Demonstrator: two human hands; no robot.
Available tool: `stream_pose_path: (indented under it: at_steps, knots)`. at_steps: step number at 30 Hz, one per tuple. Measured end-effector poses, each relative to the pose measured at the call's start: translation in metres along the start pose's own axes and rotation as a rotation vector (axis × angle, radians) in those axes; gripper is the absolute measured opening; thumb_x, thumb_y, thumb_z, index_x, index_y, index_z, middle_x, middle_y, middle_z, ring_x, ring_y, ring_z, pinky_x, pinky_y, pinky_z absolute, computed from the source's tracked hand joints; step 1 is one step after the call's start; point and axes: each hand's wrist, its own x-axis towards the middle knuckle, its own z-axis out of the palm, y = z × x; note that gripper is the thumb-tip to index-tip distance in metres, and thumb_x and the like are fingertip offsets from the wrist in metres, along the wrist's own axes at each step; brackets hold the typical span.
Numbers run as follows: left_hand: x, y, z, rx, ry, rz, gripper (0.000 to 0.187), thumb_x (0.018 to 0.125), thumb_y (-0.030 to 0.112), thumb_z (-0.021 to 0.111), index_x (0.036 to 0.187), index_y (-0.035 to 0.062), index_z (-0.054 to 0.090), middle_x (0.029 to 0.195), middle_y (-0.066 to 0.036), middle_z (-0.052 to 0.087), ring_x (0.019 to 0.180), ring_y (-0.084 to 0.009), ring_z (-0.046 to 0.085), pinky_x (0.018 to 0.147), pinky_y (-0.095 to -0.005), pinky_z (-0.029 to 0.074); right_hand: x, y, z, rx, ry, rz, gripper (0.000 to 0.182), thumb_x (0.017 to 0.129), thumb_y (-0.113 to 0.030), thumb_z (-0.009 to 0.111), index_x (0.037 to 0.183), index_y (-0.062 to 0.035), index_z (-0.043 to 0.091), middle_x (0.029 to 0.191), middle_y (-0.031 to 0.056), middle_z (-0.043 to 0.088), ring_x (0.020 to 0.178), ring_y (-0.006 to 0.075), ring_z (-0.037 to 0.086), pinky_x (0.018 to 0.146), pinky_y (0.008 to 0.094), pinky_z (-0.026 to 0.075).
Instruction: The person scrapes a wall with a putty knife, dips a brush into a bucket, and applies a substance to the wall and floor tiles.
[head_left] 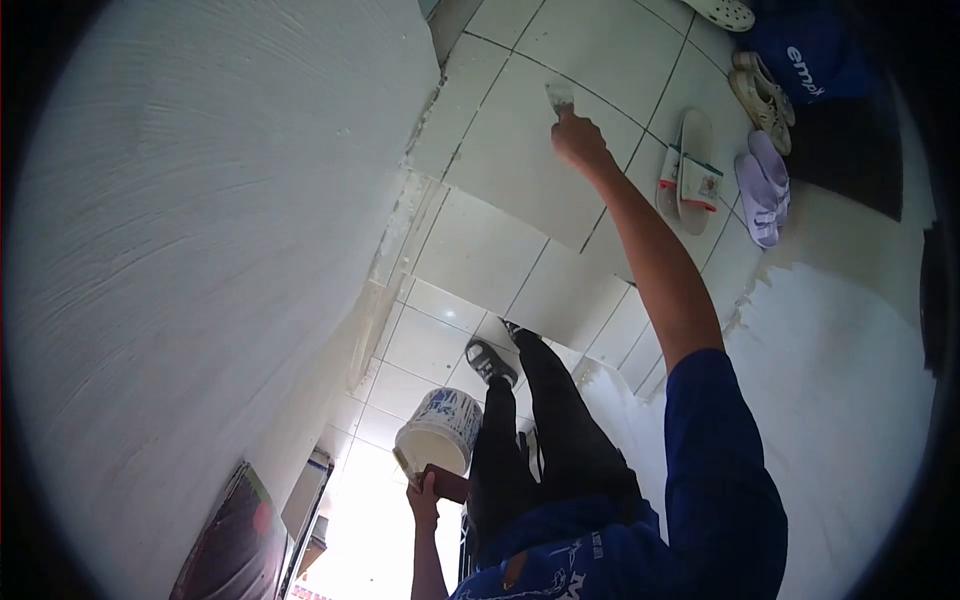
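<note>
My right hand [580, 138], on the outstretched arm, is closed round the handle of a small scraper [559, 96], whose flat blade points away from me above the tiled floor. Low in the view, my left hand [424, 497] grips a tool with a pale edge [404, 465] and a dark reddish-brown block-like part [446, 484]; its exact kind is unclear. Just beyond that hand stands a white bucket [440, 425] with blue and white smears, beside my legs.
A white wall [220, 200] with curved streaks fills the left. Tiled steps [500, 245] cross the middle. Sandals [690, 175], lilac shoes [763, 190], beige shoes [763, 100] and a blue bag [810, 60] lie at the upper right. A patchy wall [820, 350] is on the right.
</note>
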Motion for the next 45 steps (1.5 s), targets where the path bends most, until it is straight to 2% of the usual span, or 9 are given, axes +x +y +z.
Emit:
stream_pose_path:
  at_steps: [6,12,15,23,26,30,32,39,45]
  knots:
    - [-0.009,0.015,0.000,0.073,-0.016,-0.066,0.027,0.083,0.023,0.064,0.096,0.0018,0.052,0.086,-0.003,0.056,0.070,-0.0102,0.054,0.057,-0.0232,0.048,0.023,-0.005,-0.014,0.034,-0.134,0.018,0.042,0.085,-0.021,0.043,0.120,-0.0002,0.041,0.105,0.0266,0.058,0.096,0.0401,0.059,0.082,0.0477,0.048]
    - [-0.004,0.013,0.003,0.053,0.002,-0.031,0.023,0.083,0.022,0.065,0.090,0.0033,0.053,0.076,-0.001,0.054,0.065,-0.0100,0.053,0.052,-0.0225,0.045,-0.008,0.024,-0.029,-0.049,-0.188,0.089,0.046,0.086,-0.023,0.039,0.127,-0.0022,0.036,0.104,0.0272,0.058,0.097,0.0404,0.058,0.084,0.0495,0.046]
    - [0.002,0.014,-0.001,0.071,0.019,-0.029,0.025,0.082,0.023,0.066,0.092,0.0036,0.053,0.077,-0.001,0.053,0.062,-0.0094,0.050,0.049,-0.0220,0.041,0.043,0.036,-0.027,0.053,-0.083,0.104,0.041,0.086,-0.023,0.038,0.121,-0.0016,0.042,0.107,0.0260,0.057,0.099,0.0390,0.058,0.085,0.0475,0.047]
    - [0.016,0.029,0.007,0.077,-0.056,0.009,0.022,0.084,0.016,0.064,0.095,0.0001,0.053,0.083,-0.005,0.057,0.072,-0.0110,0.056,0.059,-0.0235,0.048,0.129,0.033,-0.036,-0.010,0.082,0.158,0.035,0.084,-0.019,0.042,0.112,0.0010,0.050,0.104,0.0226,0.059,0.099,0.0346,0.059,0.082,0.0409,0.049]
    - [0.005,0.036,0.009,0.138,-0.050,-0.002,0.023,0.084,0.020,0.065,0.092,0.0016,0.054,0.077,-0.001,0.054,0.063,-0.0077,0.048,0.050,-0.0222,0.039,0.074,0.013,-0.062,-0.054,-0.194,-0.090,0.033,0.084,-0.019,0.044,0.108,0.0021,0.051,0.099,0.0240,0.060,0.094,0.0345,0.061,0.078,0.0423,0.050]
    - [0.000,0.041,0.010,0.109,-0.028,0.004,0.023,0.083,0.021,0.065,0.091,0.0022,0.055,0.074,0.000,0.053,0.060,-0.0058,0.047,0.048,-0.0204,0.038,0.010,0.006,-0.023,-0.078,-0.138,-0.256,0.029,0.084,-0.019,0.045,0.107,-0.0019,0.051,0.086,0.0234,0.063,0.083,0.0378,0.063,0.075,0.0477,0.049]
    - [0.002,0.042,0.012,0.114,-0.024,0.014,0.023,0.083,0.021,0.065,0.090,0.0025,0.054,0.074,0.001,0.053,0.059,-0.0050,0.046,0.048,-0.0198,0.037,-0.006,-0.010,-0.013,-0.109,-0.196,-0.200,0.041,0.088,-0.024,0.041,0.126,-0.0090,0.042,0.093,0.0229,0.062,0.083,0.0375,0.062,0.077,0.0469,0.049]
    - [0.006,0.022,0.009,0.093,-0.052,-0.039,0.022,0.083,0.021,0.065,0.091,0.0030,0.055,0.074,0.001,0.054,0.060,-0.0058,0.047,0.048,-0.0198,0.038,0.045,-0.064,0.000,0.000,-0.004,-0.156,0.031,0.084,-0.017,0.045,0.108,0.0024,0.047,0.088,0.0240,0.062,0.084,0.0369,0.063,0.072,0.0444,0.052]
    - [-0.004,0.005,0.004,0.043,-0.049,-0.017,0.024,0.083,0.021,0.065,0.094,0.0017,0.056,0.078,-0.002,0.057,0.064,-0.0081,0.052,0.051,-0.0214,0.043,-0.020,-0.064,-0.004,-0.060,-0.119,-0.085,0.028,0.083,-0.016,0.045,0.104,0.0016,0.053,0.097,0.0239,0.061,0.088,0.0356,0.063,0.074,0.0437,0.052]
